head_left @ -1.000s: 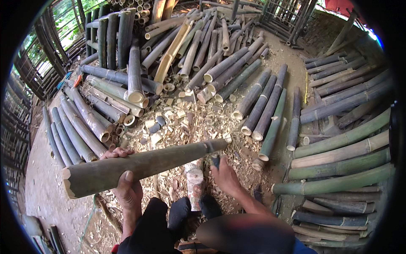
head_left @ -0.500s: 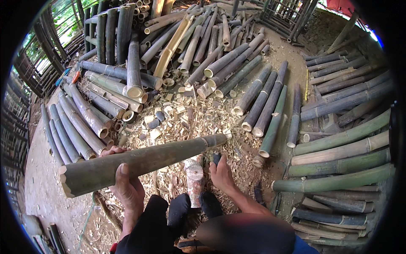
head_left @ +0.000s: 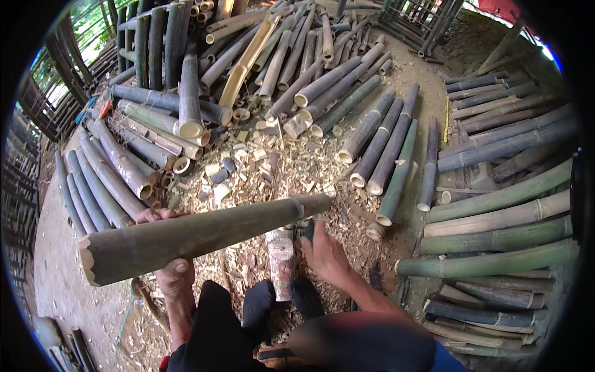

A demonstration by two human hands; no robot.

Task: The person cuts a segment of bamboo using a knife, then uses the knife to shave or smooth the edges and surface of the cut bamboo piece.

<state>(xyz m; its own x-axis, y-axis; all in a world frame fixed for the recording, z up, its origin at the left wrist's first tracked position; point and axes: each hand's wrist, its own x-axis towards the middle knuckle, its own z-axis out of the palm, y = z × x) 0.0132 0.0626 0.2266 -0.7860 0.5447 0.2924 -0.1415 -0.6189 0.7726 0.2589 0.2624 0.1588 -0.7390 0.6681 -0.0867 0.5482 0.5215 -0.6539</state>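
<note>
Between two feet in dark socks (head_left: 258,302) is a log (head_left: 281,248) with a pale top. Just past the feet, the left hand (head_left: 175,277) has hold of a thick bamboo piece (head_left: 204,239). Its thumb is on the near side and its fingers are on the far side, so it is open about as wide as the bamboo. The bamboo piece is up off the ground. It runs long from left to right, with its right end farther from the person. Its big cut end sticks out left of the left hand. Its thin-looking end is just ahead of the right hand (head_left: 325,251), so that hand is the nearer one to it. The right hand is curled tight around a dark handle (head_left: 308,230). I cannot tell if the handle touches the bamboo piece. Farther out, wood chips (head_left: 248,170) cover the ground. Green bamboo poles (head_left: 486,263) lie to the right. Farthest off is a big bamboo heap (head_left: 277,65).
</note>
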